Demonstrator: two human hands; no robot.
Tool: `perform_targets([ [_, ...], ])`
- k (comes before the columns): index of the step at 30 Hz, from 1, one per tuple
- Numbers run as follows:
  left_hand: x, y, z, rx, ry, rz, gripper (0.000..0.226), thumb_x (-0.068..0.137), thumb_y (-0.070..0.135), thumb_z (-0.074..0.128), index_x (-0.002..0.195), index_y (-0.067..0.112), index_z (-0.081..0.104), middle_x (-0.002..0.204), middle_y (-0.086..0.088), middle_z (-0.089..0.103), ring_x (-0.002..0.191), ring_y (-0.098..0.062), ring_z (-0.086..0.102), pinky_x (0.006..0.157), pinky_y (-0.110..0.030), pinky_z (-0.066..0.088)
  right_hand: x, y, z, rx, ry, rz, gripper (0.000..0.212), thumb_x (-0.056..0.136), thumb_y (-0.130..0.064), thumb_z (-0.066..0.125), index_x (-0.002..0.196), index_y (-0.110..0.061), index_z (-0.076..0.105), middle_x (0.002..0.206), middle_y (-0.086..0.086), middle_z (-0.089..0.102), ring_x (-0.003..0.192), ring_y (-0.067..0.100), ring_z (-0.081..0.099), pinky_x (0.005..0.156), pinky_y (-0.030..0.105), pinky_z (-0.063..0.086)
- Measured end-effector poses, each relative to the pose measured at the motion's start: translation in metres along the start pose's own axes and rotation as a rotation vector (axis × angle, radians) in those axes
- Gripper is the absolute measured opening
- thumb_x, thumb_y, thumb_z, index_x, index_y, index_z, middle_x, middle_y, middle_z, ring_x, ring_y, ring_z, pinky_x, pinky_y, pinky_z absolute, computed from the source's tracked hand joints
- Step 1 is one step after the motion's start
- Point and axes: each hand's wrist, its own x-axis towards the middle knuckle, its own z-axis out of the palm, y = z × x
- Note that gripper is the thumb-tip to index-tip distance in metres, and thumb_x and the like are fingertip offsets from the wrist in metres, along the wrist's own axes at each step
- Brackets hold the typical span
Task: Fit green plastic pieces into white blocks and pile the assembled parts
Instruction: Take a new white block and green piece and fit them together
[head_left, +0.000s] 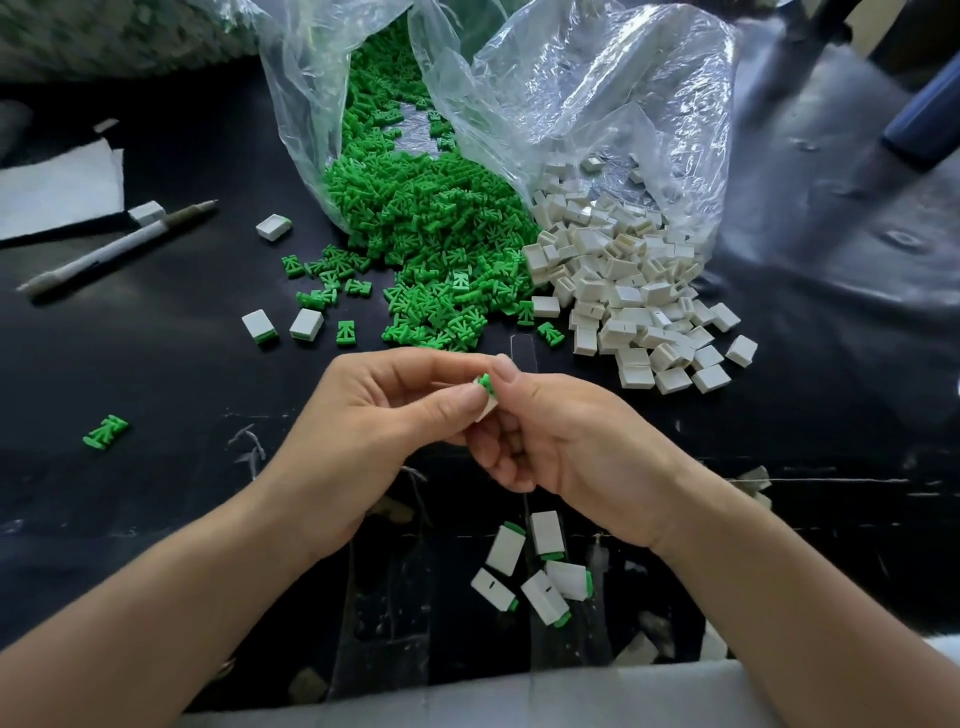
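My left hand (374, 415) and my right hand (561, 447) meet at the middle of the black table. Between their fingertips they pinch one white block (487, 409) with a green piece (485, 382) sticking out of its top. A heap of green pieces (431, 244) spills from a clear bag at the back centre. To its right lies a heap of white blocks (623, 291). Several assembled parts (535, 566), white with green ends, lie near the front edge below my hands. Two more assembled parts (283, 325) sit left of the green heap.
Clear plastic bags (571, 78) stand open at the back. A pen (114, 249) and a white cloth (57, 187) lie at the left. A lone green piece (105, 431) rests at the front left. A loose white block (272, 226) sits left of the bag.
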Motion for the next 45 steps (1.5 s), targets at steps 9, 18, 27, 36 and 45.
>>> perform_targets([
  [9,-0.001,0.002,0.001,0.016,0.011,0.013,0.022,0.071,0.005,0.057,0.082,0.011,0.075,0.076,-0.033,0.061,0.061,-0.029,0.066,0.059,-0.025,0.054,-0.001,-0.002,0.001,-0.13,0.016,-0.027,0.044,0.074,-0.052,0.038,0.077,-0.011,0.053,0.064,-0.003,0.054,0.055,0.006,0.046,0.053,0.019,0.035],
  [18,0.0,-0.003,-0.001,0.082,0.089,-0.057,0.018,0.065,0.009,0.062,0.078,0.01,0.075,0.098,-0.003,0.073,0.091,-0.013,0.068,0.08,-0.025,0.054,-0.002,0.004,0.005,-0.38,0.139,-0.103,0.032,0.074,-0.053,0.032,0.068,-0.027,0.049,0.065,-0.011,0.049,0.055,-0.003,0.044,0.056,0.012,0.036],
  [27,-0.001,-0.003,0.002,-0.008,0.098,-0.089,0.018,0.062,0.008,0.063,0.072,0.014,0.076,0.098,-0.001,0.073,0.093,-0.014,0.068,0.076,-0.021,0.054,0.0,0.009,0.004,-0.526,0.209,-0.137,0.033,0.097,-0.036,0.034,0.066,-0.036,0.044,0.063,-0.023,0.046,0.063,-0.01,0.043,0.066,0.018,0.03],
  [36,0.0,-0.002,0.004,-0.093,0.079,-0.131,0.018,0.062,0.005,0.062,0.069,0.011,0.076,0.098,-0.002,0.073,0.088,-0.014,0.069,0.07,-0.018,0.053,-0.001,0.007,0.006,-0.612,0.217,-0.143,0.029,0.098,-0.035,0.032,0.07,-0.034,0.042,0.073,-0.018,0.043,0.07,-0.002,0.042,0.07,0.021,0.031],
  [45,0.001,-0.002,0.0,-0.15,0.007,-0.122,0.024,0.068,0.009,0.063,0.088,0.004,0.074,0.084,-0.018,0.072,0.071,-0.028,0.069,0.067,-0.026,0.054,0.0,0.007,0.0,-0.461,0.18,-0.2,0.068,0.084,-0.056,0.025,0.1,-0.001,0.062,0.063,-0.012,0.046,0.06,0.002,0.041,0.062,0.021,0.035],
])
